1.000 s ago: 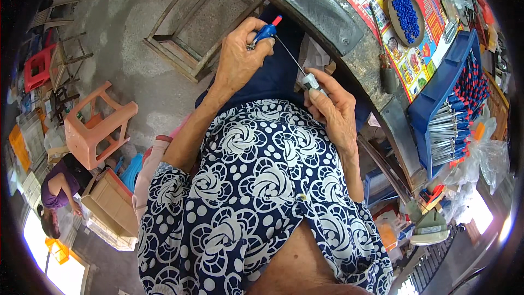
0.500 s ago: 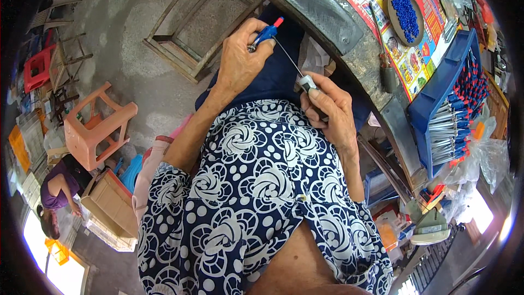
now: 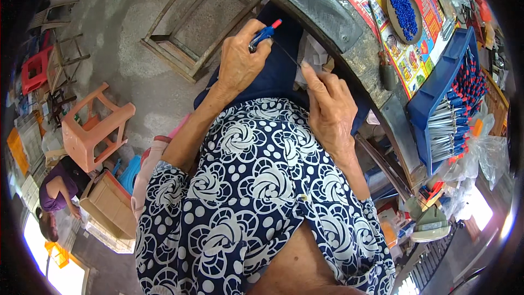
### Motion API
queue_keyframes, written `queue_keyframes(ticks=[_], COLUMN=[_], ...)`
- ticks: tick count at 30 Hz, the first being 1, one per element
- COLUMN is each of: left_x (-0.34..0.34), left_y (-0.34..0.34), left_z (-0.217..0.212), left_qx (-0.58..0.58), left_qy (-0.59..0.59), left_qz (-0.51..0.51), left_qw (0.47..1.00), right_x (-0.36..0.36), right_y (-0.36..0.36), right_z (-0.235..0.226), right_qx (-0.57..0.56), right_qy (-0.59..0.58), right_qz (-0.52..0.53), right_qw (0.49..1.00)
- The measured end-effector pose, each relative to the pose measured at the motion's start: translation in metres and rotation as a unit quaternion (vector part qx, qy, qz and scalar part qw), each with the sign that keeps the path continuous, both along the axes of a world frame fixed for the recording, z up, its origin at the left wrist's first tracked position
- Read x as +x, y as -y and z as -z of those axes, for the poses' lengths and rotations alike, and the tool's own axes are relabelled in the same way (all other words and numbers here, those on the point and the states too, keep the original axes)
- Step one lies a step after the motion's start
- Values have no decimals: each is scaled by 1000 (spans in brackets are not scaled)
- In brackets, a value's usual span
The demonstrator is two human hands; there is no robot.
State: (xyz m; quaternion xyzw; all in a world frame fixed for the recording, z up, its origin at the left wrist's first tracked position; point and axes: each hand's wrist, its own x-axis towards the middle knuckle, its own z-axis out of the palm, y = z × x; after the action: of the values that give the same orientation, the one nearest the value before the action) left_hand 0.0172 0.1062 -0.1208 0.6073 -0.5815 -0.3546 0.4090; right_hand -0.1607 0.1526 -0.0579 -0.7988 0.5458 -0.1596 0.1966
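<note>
My left hand (image 3: 243,57), raised above my lap, pinches a small blue plastic piece (image 3: 264,34) with a red tip and a bit of metal showing beside the fingers. From that piece a thin metal screwdriver shaft (image 3: 286,52) slants down to my right hand (image 3: 334,106). The right fingers are curled around the screwdriver, back of the hand up, so its handle is hidden. Whether the shaft's tip sits inside the blue piece or only against it, I cannot tell. Dark cloth covers my lap beneath both hands.
On the worktable at right, a blue tray (image 3: 420,112) holds several metal rods with blue and red ends. Beyond it lie a dish (image 3: 388,13) of blue pellets and a dark-handled tool (image 3: 387,76). A wooden frame (image 3: 191,65) and pink stool (image 3: 82,136) stand left. A person sits lower left.
My right hand has turned over around the screwdriver: the grey handle that showed before is now covered by the hand. My left hand keeps nearly the same place with the blue piece.
</note>
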Motion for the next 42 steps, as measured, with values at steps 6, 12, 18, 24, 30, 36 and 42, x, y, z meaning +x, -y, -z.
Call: queue_keyframes(ticks=[6,12,18,24,30,36,42], left_x=[2,1,0,1,-2,0,1], left_y=[4,-2,-4,-7,-7,-10,-10], left_z=[4,-2,1,8,4,6,5], left_qx=[37,93,120,137,151,141,159], left_qy=[-92,-130,-175,-173,-165,-162,-164], left_qz=[-37,-41,-40,-25,-17,-18,-15], left_qw=[994,986,976,975,975,976,973], right_x=[-1,6,13,15,9,16,14], right_y=[3,8,20,14,17,10,13], right_z=[5,-3,-12,-12,-7,-17,-18], right_qx=[26,-127,-145,-92,-110,13,-106], right_qy=[215,213,191,192,240,246,195], right_qz=[103,114,67,106,38,158,27], right_qw=[971,962,969,971,964,956,975])
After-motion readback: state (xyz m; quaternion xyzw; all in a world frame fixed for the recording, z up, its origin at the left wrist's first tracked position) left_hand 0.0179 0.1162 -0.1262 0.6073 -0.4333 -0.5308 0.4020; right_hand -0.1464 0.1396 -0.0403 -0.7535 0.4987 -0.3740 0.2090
